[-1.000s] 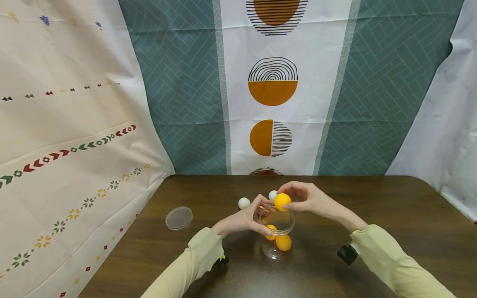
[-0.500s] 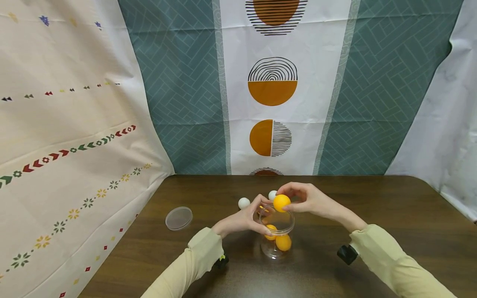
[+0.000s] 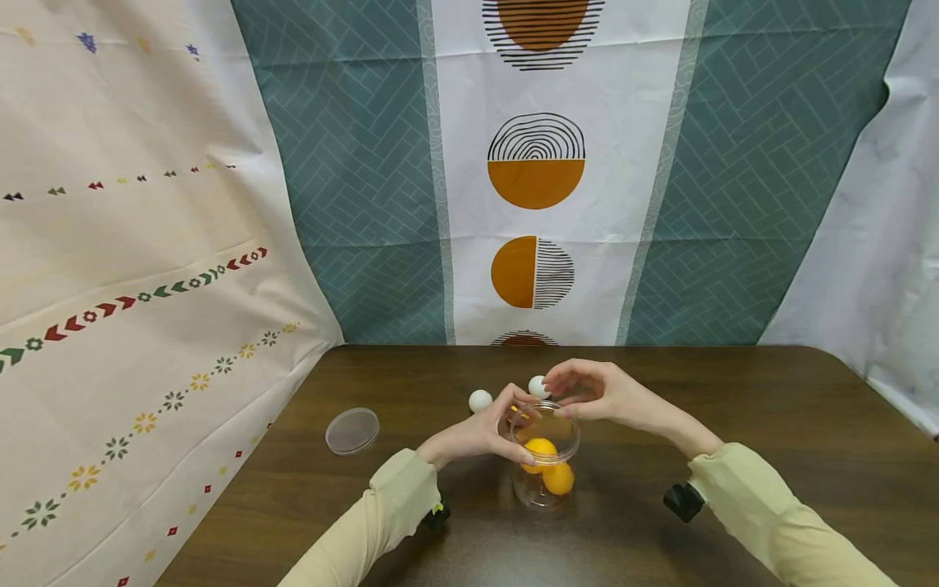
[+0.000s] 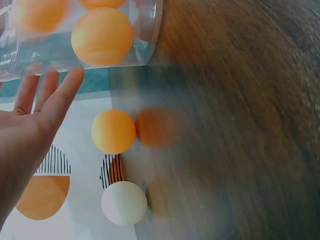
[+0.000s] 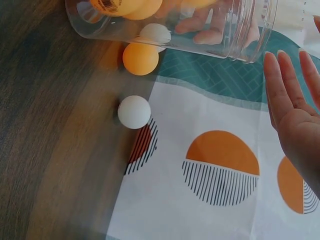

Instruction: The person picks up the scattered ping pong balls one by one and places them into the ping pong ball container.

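A clear plastic jar (image 3: pixel 525 492) stands upright on the table with its mouth uncovered. My left hand (image 3: pixel 487 432) grips it near the rim, thumb at the front and fingers round the back. Inside lie several orange ping-pong balls (image 3: pixel 559 479), also visible through the wall in the left wrist view. Just above the mouth is my right hand (image 3: pixel 597 391), its fingers loosely bent and holding nothing; the thumb is near the rim. Behind the jar rest an orange ping-pong ball (image 4: pixel 113 131) and two white ones, a left white ball (image 3: pixel 480 400) and a right white ball (image 3: pixel 539 386).
A round translucent lid (image 3: pixel 352 430) lies flat on the dark wooden table (image 3: pixel 623 522) at the left. Patterned cloth (image 3: pixel 543 179) hangs behind the table's far edge, and another cloth (image 3: pixel 147 326) borders the left side.
My right hand has let go of an orange ping-pong ball, which has dropped into the jar. The left hand keeps its grip on the jar.
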`<state>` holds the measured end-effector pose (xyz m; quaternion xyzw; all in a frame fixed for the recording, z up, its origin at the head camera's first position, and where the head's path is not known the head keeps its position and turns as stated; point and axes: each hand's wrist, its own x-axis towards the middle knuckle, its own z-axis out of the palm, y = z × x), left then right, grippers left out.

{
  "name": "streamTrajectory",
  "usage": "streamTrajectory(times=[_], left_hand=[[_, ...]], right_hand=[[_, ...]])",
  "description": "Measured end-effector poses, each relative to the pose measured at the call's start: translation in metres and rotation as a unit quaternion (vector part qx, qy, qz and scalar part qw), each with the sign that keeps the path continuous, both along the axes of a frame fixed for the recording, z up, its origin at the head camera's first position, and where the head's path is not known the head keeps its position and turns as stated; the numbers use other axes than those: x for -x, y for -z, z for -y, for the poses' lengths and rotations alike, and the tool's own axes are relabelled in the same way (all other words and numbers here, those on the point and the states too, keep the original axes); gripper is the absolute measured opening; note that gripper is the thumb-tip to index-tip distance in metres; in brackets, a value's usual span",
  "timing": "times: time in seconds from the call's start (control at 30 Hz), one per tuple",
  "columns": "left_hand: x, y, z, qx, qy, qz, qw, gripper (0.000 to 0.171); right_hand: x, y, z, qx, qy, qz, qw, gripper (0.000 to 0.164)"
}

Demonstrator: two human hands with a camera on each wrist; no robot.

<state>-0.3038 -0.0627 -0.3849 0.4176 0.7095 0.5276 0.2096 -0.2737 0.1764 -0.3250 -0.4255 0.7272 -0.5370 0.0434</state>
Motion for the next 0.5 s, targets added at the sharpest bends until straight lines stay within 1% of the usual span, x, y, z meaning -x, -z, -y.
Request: streamTrajectory(times=[0.23,0.5], left_hand=[[-0.0004,-0.0001,-0.0004,-0.017,0.013,0.022,0.9995,0.058],[-0.0014,-0.0009,-0.0005,-0.011,0.008,0.025,0.9996,0.058]], right_hand=[[0.0002,0.0006,-0.0004,0.007,-0.005,0.003,1.000,0.038],[0.0002,0.0002,-0.0018,0.011,-0.006,-0.004,1.000,0.039]])
